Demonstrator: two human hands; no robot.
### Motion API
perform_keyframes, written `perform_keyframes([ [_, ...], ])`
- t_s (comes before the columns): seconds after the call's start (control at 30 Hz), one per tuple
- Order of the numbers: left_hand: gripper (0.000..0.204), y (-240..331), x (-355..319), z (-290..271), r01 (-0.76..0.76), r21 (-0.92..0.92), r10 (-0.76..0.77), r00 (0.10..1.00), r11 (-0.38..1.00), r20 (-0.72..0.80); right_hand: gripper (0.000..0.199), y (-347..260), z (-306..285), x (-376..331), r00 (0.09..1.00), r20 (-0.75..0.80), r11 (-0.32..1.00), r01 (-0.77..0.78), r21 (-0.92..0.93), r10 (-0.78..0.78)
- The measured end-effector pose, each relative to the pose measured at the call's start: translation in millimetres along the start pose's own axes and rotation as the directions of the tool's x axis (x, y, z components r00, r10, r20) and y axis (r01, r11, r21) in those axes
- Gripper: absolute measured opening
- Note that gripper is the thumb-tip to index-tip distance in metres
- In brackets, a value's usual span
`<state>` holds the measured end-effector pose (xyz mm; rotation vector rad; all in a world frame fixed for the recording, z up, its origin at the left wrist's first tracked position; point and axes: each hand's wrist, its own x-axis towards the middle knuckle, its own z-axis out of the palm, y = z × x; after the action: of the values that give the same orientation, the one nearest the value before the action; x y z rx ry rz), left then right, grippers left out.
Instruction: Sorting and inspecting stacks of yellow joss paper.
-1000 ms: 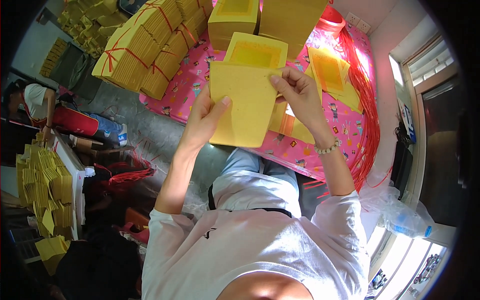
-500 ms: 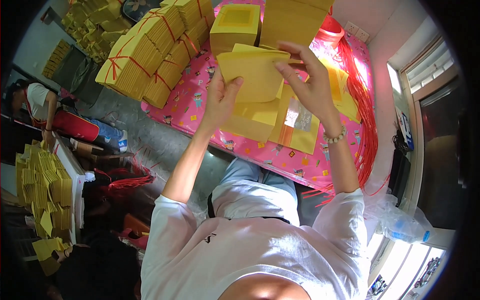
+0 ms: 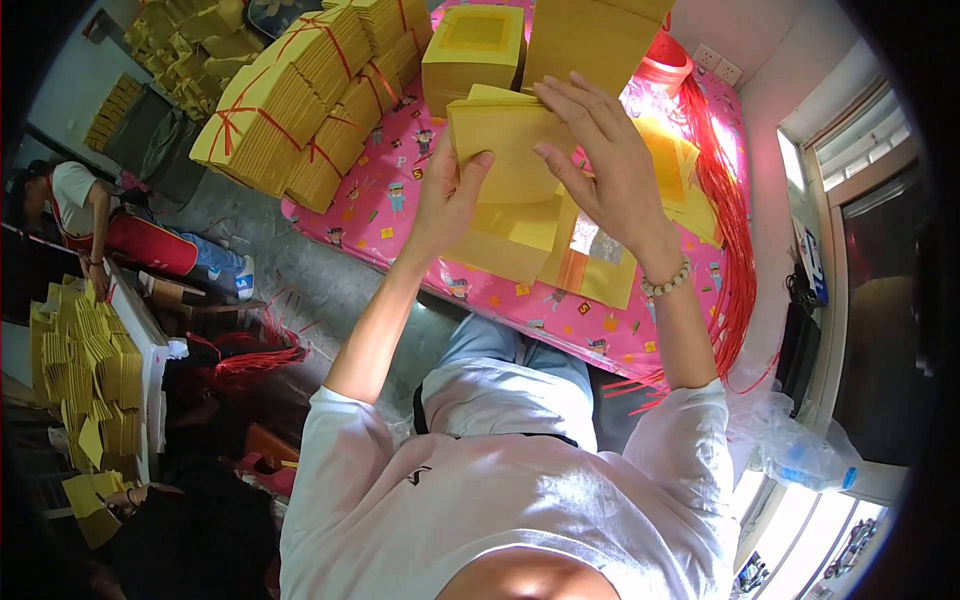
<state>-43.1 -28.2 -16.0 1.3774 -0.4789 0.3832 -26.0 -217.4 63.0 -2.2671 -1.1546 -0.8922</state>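
My left hand grips a few yellow paper sheets by their left side, thumb in front. Against the upper right of those sheets lies my right hand, its fingers stretched out and the thumb apart; a beaded bracelet is on that wrist. Under the held sheets, a pile of yellow paper rests on the pink patterned table cover. Beside it, to the right, lies a flat yellow piece with a clear shiny patch. Whether the held sheets are folded envelopes I cannot tell.
Yellow bundles tied with red string stand at left. Behind my hands are a yellow stack and a red bucket. Red strings trail along the right. A person sits at another table; another's dark hair shows lower left.
My right hand has shifted from pinching near the top right edge to lying flatter across it, fingers straighter. The held sheets have moved slightly right with my left hand.
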Motion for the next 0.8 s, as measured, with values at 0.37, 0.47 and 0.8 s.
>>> perform_keyframes([
  [0.37, 0.036, 29.8, 6.1, 1.6, 0.094, -0.081, -0.100, 0.993, 0.992, -0.069, 0.029, 14.9, 26.1, -26.4, 0.820, 0.307, 0.551, -0.557, 0.621, 0.483],
  [0.47, 0.032, 42.3, 5.3, -4.3, 0.252, -0.128, -0.260, 0.964, 0.959, -0.056, 0.028, 4.7, 29.5, -22.4, 0.761, 0.353, 0.404, -0.606, 0.685, 0.545],
  [0.8, 0.031, 39.3, -4.7, -40.0, 0.338, -0.215, -0.372, 0.916, 0.917, -0.148, 0.033, -25.9, 37.5, -19.7, 0.668, 0.577, 0.328, -0.739, 0.589, 0.470],
])
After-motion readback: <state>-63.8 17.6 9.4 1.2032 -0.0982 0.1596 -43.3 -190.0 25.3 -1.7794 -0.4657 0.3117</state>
